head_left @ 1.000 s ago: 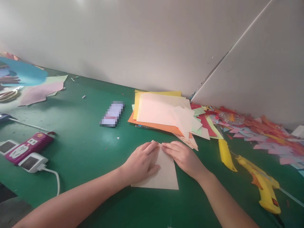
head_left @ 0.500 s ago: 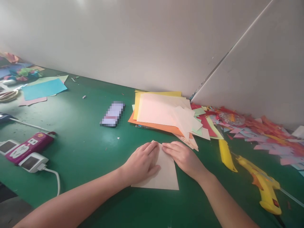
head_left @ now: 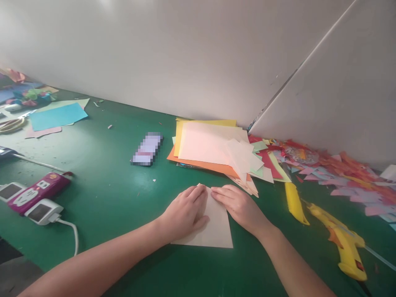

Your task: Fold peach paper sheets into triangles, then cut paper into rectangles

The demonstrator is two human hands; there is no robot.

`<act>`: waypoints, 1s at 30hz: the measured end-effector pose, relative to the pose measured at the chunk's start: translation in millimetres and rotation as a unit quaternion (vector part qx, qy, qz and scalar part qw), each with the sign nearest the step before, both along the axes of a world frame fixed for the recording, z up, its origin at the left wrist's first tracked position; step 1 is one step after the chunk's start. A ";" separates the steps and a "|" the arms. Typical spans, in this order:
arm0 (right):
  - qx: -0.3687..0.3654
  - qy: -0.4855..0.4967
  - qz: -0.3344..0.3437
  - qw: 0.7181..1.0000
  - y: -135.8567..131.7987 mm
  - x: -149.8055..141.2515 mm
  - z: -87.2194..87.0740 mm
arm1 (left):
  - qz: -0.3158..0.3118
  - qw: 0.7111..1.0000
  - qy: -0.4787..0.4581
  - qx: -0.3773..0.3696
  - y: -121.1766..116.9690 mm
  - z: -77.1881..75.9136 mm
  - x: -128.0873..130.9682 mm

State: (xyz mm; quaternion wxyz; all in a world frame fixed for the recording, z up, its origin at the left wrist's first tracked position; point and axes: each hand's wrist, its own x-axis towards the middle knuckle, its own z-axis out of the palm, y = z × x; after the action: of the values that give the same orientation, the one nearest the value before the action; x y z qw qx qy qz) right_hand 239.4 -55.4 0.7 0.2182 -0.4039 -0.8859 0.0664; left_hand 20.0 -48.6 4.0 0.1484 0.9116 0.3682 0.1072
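Note:
A cream sheet of paper lies on the green table in front of me, narrow at its far end and wide at its near edge. Across its left side my left hand rests flat, fingers stretched toward the far tip and thumb apart on the sheet. My right hand lies along the right edge near the tip, its fingers straight and close together on the paper. Neither hand grips anything. The sheet's left edge is mostly hidden under my left hand.
Beyond my hands is a stack of coloured paper. A phone lies left of it. To the right are a yellow cutter, a yellow glue gun and paper scraps. A purple power strip with chargers lies left.

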 end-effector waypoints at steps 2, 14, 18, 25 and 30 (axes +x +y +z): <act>-0.002 -0.002 0.000 1.000 -0.7 -0.2 -0.1 | 0.001 1.000 0.008 0.008 -0.4 0.2 0.3; -0.004 -0.001 -0.007 1.000 -0.5 -1.6 0.4 | 0.005 1.000 0.019 0.016 -0.1 0.5 2.0; -0.002 -0.003 -0.005 1.000 -0.1 -1.4 -0.3 | 0.008 0.999 0.019 0.031 0.1 1.0 2.8; 0.002 0.000 -0.003 1.000 -0.1 -1.0 -1.2 | 0.000 0.999 0.033 0.040 2.2 7.7 2.8; 0.008 0.006 -0.002 1.000 -0.4 -0.7 -1.1 | 0.004 0.999 0.033 0.033 2.1 6.0 2.5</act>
State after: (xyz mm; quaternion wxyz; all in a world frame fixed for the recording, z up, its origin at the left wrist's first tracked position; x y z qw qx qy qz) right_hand 238.7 -55.7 -0.4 0.2267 -0.4033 -0.8844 0.0615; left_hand 22.5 -46.6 10.0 0.1055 0.9177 0.3725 0.0893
